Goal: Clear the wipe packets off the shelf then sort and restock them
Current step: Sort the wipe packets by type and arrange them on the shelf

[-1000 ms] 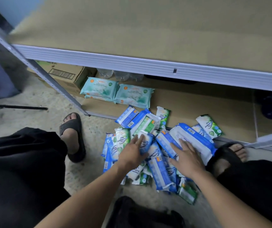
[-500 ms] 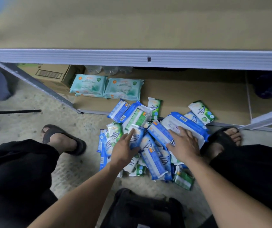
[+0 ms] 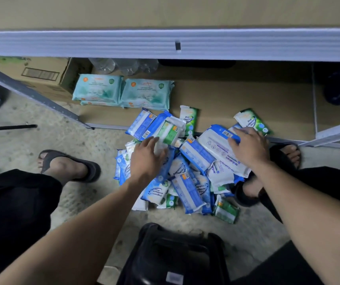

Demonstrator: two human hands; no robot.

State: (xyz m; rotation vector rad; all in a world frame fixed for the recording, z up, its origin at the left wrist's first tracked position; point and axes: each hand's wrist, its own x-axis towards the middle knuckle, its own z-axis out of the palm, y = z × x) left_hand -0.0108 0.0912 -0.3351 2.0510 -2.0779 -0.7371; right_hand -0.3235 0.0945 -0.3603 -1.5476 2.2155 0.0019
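A heap of wipe packets (image 3: 185,171), blue-and-white and green-and-white, lies on the floor at the front edge of the bottom shelf (image 3: 237,95). My left hand (image 3: 147,156) rests on the heap's left side, fingers spread toward a green-and-white packet (image 3: 170,133). My right hand (image 3: 247,148) lies on a large white-and-blue packet (image 3: 212,148) on top of the heap, fingers bent over its far blue edge. Two green packets (image 3: 188,120) (image 3: 252,120) lie on the shelf board. Two big teal packs (image 3: 97,89) (image 3: 146,93) sit side by side farther back.
A cardboard box (image 3: 41,73) and clear bottles (image 3: 123,64) stand at the shelf's back left. The upper shelf rail (image 3: 103,44) runs overhead. My sandalled feet (image 3: 68,165) (image 3: 286,155) flank the heap. A black stool (image 3: 175,254) is under me; a dark rod (image 3: 8,127) lies left.
My right hand slid up the large packet to its far blue edge. My left hand shifted up over the heap. The view tilted and moved closer.
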